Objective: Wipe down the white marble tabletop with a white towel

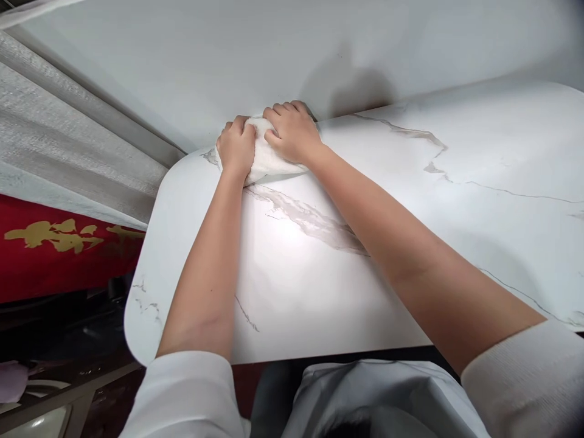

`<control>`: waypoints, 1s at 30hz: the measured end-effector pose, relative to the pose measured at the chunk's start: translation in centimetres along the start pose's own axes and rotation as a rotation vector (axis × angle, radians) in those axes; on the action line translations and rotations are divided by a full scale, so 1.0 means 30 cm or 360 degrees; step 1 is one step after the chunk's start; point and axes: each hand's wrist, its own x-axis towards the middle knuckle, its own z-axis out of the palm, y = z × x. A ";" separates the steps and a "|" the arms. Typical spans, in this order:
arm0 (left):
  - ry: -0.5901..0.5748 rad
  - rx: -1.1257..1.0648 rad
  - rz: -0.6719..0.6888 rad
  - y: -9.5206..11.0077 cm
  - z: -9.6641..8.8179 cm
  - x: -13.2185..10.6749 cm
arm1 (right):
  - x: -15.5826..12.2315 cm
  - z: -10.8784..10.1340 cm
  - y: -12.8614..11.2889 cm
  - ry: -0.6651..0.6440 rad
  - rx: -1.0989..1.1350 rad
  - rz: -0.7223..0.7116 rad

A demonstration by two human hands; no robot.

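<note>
A bunched white cloth (266,159) lies at the far left corner of a white marble-patterned table (410,231), close to the wall. My left hand (236,146) presses on the cloth's left side with fingers curled over it. My right hand (292,131) covers its top and right side, fingers closed onto the fabric. Both arms reach forward across the tabletop, white sleeves pushed up near the elbows.
A plain white wall (228,55) rises just behind the table. A grey-white curtain (59,140) hangs at the left, with red fabric bearing gold shapes (59,249) below it. Dark floor and a chair part (41,401) show at lower left.
</note>
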 end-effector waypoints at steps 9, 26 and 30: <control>-0.0041 0.0009 0.0036 0.030 -0.007 -0.101 | -0.093 -0.067 -0.026 -0.0068 0.0051 0.0020; -0.0224 0.0120 0.0309 0.177 -0.056 -0.684 | -0.648 -0.424 -0.185 -0.0376 -0.0154 -0.0027; -0.0251 0.0220 0.0441 0.218 -0.075 -0.837 | -0.782 -0.522 -0.197 -0.0390 -0.0167 -0.0142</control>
